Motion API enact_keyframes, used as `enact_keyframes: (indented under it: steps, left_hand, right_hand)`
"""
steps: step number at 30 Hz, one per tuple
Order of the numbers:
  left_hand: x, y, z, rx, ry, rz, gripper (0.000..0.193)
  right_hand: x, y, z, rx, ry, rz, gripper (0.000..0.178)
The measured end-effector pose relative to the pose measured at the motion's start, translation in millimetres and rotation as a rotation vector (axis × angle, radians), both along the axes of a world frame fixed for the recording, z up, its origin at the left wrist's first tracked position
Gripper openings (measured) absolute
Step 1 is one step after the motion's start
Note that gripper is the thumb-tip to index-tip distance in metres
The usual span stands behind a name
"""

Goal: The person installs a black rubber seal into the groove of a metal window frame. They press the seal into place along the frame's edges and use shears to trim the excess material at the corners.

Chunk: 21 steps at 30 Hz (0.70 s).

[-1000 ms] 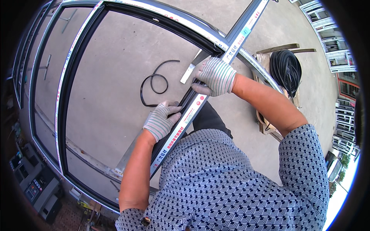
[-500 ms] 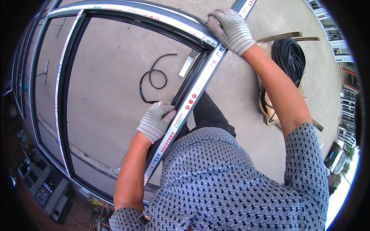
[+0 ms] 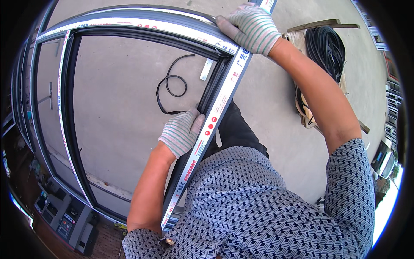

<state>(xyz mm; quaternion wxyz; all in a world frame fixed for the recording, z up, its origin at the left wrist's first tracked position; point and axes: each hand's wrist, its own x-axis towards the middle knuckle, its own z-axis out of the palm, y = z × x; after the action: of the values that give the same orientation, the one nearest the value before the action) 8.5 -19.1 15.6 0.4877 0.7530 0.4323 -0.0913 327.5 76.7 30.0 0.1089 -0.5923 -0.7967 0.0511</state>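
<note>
A large dark metal window frame (image 3: 224, 97) with white printed protective film lies slanted in front of me. My left hand (image 3: 183, 133), in a striped knit glove, is closed at the inner edge of the near bar, thumb against the bar. A thin black rubber strip (image 3: 160, 98) curls in a loop inside the opening and runs up to its fingertips, which are partly hidden. My right hand (image 3: 252, 30), gloved alike, is wrapped over the frame's far right corner, its thumb along the far bar.
To the right, a coil of black rubber strip (image 3: 325, 54) rests on a wooden pallet (image 3: 343, 82). A grey machine with a control panel (image 3: 67, 224) stands at lower left. More frames (image 3: 21, 86) are at the left edge, and a parked vehicle (image 3: 385, 159) is at far right.
My left hand has slid a little up the near bar toward the far corner. In the picture, the frame has shifted left. My right hand still grips the corner.
</note>
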Motion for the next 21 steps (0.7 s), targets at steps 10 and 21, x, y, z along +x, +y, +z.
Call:
enact_keyframes:
  steps: [10, 21]
  left_hand:
    - [-5, -2, -17, 0.021, -0.149, 0.046, 0.036]
    - [-1, 2, -21, 0.014, -0.141, 0.058, 0.035]
  right_hand:
    - [-10, -5, 1, 0.003, 0.082, -0.012, 0.049]
    - [-9, -3, -7, -0.004, 0.091, -0.008, 0.051]
